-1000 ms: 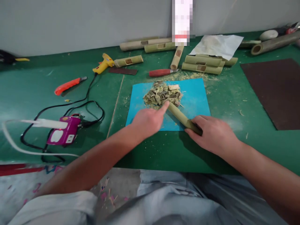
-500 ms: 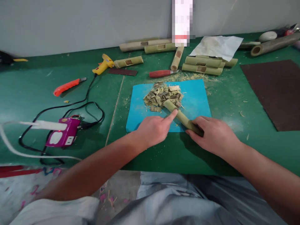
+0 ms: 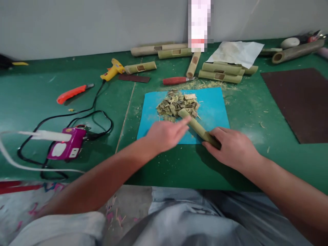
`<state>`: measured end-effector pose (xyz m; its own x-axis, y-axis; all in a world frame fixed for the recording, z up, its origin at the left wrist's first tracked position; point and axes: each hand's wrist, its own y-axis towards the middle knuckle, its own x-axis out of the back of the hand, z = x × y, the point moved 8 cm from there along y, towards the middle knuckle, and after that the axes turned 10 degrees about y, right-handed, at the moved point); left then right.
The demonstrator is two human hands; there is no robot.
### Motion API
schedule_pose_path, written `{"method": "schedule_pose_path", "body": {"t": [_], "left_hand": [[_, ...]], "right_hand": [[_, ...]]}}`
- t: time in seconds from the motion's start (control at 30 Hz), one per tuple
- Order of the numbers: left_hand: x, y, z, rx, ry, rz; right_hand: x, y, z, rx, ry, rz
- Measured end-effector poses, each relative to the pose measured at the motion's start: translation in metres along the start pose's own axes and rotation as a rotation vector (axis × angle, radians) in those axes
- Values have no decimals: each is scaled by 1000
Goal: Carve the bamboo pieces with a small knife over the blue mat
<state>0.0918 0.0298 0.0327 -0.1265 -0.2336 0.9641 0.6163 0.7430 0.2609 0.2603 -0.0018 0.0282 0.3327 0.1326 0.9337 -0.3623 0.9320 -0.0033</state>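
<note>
My right hand (image 3: 232,145) is wrapped round the near end of a green bamboo tube (image 3: 198,127). The tube slants away to the left, its far end at the edge of a heap of dry leaf-like chips (image 3: 176,102). My left hand (image 3: 166,133) is beside the tube with fingers stretched toward its far part and holds nothing. Motion blurs those fingertips, so I cannot tell whether they touch it. Under heap and tube lies a blue sheet (image 3: 214,102).
Behind the sheet lies a red-handled knife (image 3: 175,80). Several cut bamboo tubes (image 3: 220,76) lie farther back. On the left are a yellow glue gun (image 3: 112,71), an orange cutter (image 3: 73,94) and a purple power adapter (image 3: 68,143) with cords. A dark brown sheet (image 3: 294,102) lies right.
My left hand has shifted slightly left and down, its fingers now less sharply pointed and blurred. My right hand keeps its grip on the tube. The whole view has shifted slightly.
</note>
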Motion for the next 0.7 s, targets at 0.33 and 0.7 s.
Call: {"method": "schedule_pose_path", "body": {"t": [0.33, 0.7], "left_hand": [[5, -2, -4, -33, 93, -63], [3, -2, -7, 12, 92, -7]], "right_hand": [[0, 0, 3, 23, -20, -2], [1, 0, 3, 40, -33, -26]]}}
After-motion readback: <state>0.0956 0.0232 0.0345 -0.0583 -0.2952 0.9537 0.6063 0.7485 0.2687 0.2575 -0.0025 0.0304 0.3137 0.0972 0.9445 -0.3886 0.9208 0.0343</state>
